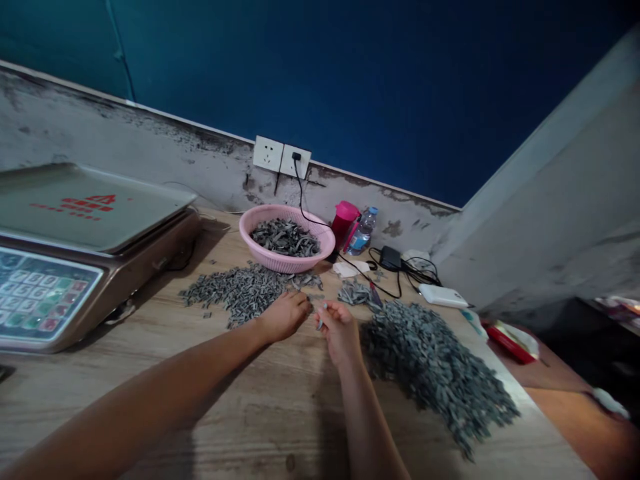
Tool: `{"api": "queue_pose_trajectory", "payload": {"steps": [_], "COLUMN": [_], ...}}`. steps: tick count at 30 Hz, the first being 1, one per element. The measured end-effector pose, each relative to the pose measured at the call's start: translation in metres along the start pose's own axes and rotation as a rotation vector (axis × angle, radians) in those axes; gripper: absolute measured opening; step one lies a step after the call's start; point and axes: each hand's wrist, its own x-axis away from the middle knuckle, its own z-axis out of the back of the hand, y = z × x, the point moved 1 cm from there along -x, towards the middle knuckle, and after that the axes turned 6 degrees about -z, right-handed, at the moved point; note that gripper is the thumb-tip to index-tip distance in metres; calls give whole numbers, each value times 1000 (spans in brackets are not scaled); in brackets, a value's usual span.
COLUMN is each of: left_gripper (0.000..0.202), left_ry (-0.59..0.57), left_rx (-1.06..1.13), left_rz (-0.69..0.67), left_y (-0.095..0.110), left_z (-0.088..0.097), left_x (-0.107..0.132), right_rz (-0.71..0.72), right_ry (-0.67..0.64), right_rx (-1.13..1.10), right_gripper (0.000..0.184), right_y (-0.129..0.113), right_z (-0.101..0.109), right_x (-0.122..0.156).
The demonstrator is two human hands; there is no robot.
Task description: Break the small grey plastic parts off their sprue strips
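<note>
My left hand rests on the wooden table, fingers curled down at the edge of a spread of small grey pieces; what is under the fingertips is hidden. My right hand is closed in a pinch on one small grey piece held upright. A large heap of grey pieces lies just right of that hand. A smaller cluster sits beyond it. A pink basket with darker grey strips stands behind both hands.
A digital scale with a keypad fills the left side. By the wall stand a pink cup, a water bottle, a charger with cables and a white device. A red-and-white packet lies at the right edge.
</note>
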Motion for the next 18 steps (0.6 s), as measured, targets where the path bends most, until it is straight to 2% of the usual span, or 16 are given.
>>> {"api": "queue_pose_trajectory", "payload": {"steps": [6,8,10,12,15,16,18], "left_gripper": [20,20,18,13,13,15,17], "left_ry": [-80,-85,-35,116,395,459,536], "left_rx": [-133,-100,36,310,808,944,1193], "left_rz": [-78,-88,-57,102,515,625,741], "left_y": [3,3,2,2,7,11,21], "left_z": [6,9,12,16,20,21,24], "left_x": [-3,-3,-3,-2,1,1,2], "right_rz": [-50,-77,-93,-103,-91,-80,-54], "right_ry": [-32,-39,-32,-28,-60,-76,-108], "right_rx": [23,28,15,5,15,22,40], "right_gripper": [29,28,28,28,26,25,22], "right_y": [3,4,4,3,2,2,3], "right_z": [-2,-2,-1,-1,-5,-7,-12], "right_x": [1,2,2,3,6,8,11]}}
